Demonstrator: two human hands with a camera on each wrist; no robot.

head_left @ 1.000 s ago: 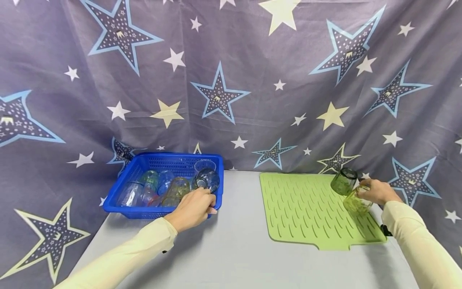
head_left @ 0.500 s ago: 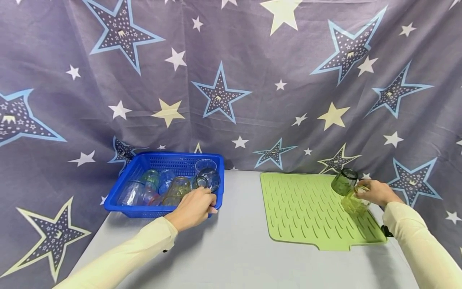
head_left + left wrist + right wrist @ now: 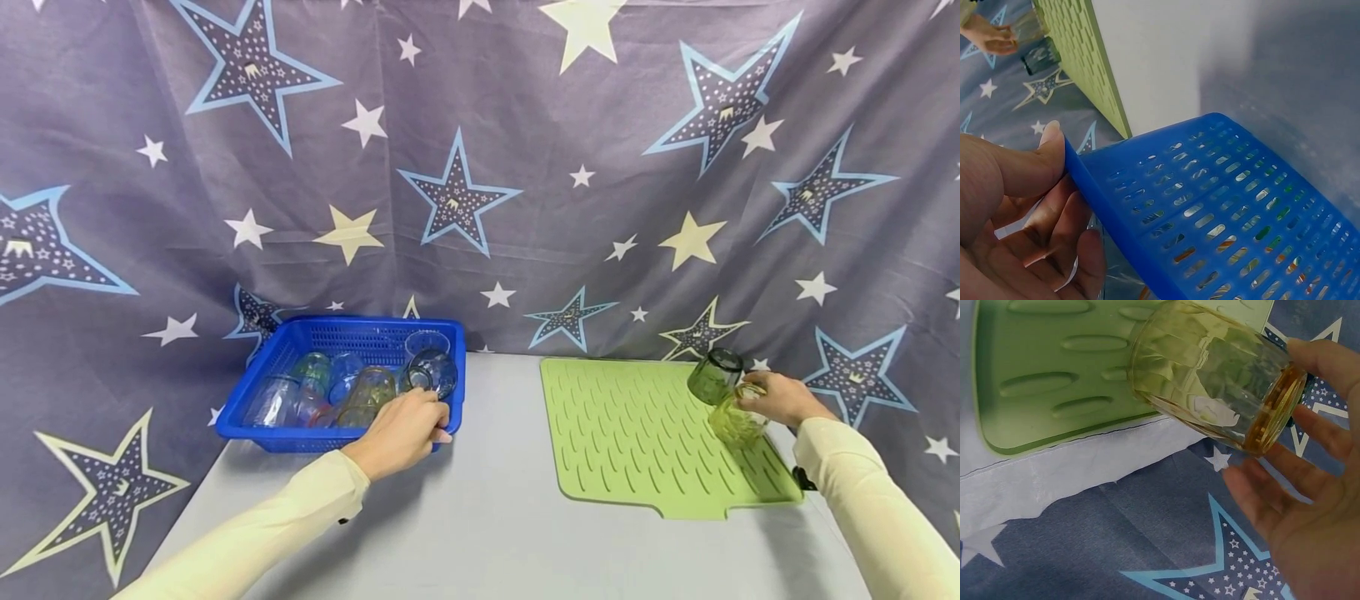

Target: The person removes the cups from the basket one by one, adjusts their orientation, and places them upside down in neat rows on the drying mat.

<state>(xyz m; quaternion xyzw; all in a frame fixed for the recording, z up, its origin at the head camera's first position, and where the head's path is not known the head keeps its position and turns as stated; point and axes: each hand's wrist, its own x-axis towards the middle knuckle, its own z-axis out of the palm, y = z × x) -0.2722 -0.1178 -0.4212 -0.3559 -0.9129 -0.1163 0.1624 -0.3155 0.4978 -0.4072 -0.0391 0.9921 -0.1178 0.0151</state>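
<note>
Upside down on the green drying mat (image 3: 622, 433), a yellow-tinted drinking glass (image 3: 1210, 375) stands near the mat's right edge. My right hand (image 3: 783, 400) holds it by its thick base, thumb and fingers spread around it. Just behind it stands a dark green glass (image 3: 715, 377), also mouth down. On the left, my left hand (image 3: 401, 433) grips the near rim of the blue basket (image 3: 1229, 206), thumb at the edge and fingers curled over. Inside lie several glasses, among them a yellowish one (image 3: 367, 396) and a dark blue one (image 3: 435, 371).
A pale table (image 3: 502, 500) carries the basket and the mat. Directly behind them hangs a star-printed cloth (image 3: 480, 275), which also closes off both sides. A clear glass (image 3: 427, 340) stands in the basket's back right corner.
The yellow glass has shifted slightly left on the mat with my right hand on it, mostly in the first half second. My left hand has stayed at the basket rim.
</note>
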